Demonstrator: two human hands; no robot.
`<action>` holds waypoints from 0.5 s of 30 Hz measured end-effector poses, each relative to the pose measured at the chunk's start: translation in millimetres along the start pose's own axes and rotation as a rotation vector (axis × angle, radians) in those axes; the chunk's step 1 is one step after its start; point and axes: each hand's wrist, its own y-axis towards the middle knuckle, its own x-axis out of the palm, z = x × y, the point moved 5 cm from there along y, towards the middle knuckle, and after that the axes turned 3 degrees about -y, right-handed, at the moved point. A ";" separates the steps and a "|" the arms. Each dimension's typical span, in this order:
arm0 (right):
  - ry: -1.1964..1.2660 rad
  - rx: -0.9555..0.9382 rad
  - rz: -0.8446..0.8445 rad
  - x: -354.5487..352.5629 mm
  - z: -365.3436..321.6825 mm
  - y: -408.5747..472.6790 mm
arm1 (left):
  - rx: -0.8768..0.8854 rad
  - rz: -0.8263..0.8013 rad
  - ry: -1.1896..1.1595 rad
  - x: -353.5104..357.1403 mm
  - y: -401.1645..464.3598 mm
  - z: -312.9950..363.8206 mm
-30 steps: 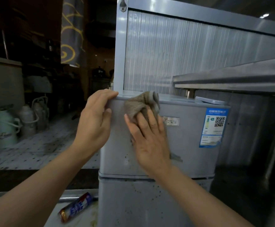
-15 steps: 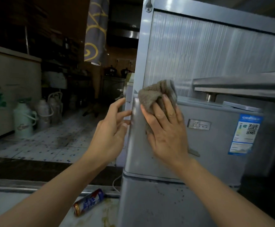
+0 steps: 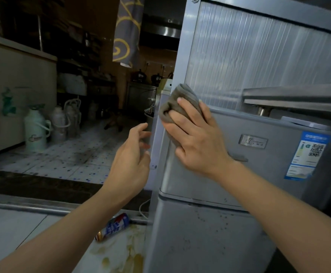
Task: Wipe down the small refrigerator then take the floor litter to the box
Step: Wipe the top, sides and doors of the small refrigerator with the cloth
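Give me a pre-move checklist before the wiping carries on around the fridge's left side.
1. Cloth under the right hand, pressed on the refrigerator door's top-left corner: ok.
2. Left hand free, off the fridge, fingers loosely open: ok.
3. Front door fully wiped: cannot tell; specks show on the lower door.
4. Left side panel reachable: ok, open floor beside it.
5. Floor litter, a can, waits by the fridge base: not ok, not yet collected.
6. Box for litter: cannot tell, none seen.
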 end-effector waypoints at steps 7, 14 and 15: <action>-0.010 -0.216 -0.207 39.1 -86.8 -90.8 | -0.033 0.029 0.057 -1.3 -19.6 -26.5; -0.085 -0.270 -0.186 28.6 -52.1 -126.7 | -0.075 -0.025 0.086 17.7 -34.2 -27.8; -0.095 -0.193 -0.134 20.7 -31.1 -120.7 | -0.086 -0.035 0.084 22.5 -33.2 -25.6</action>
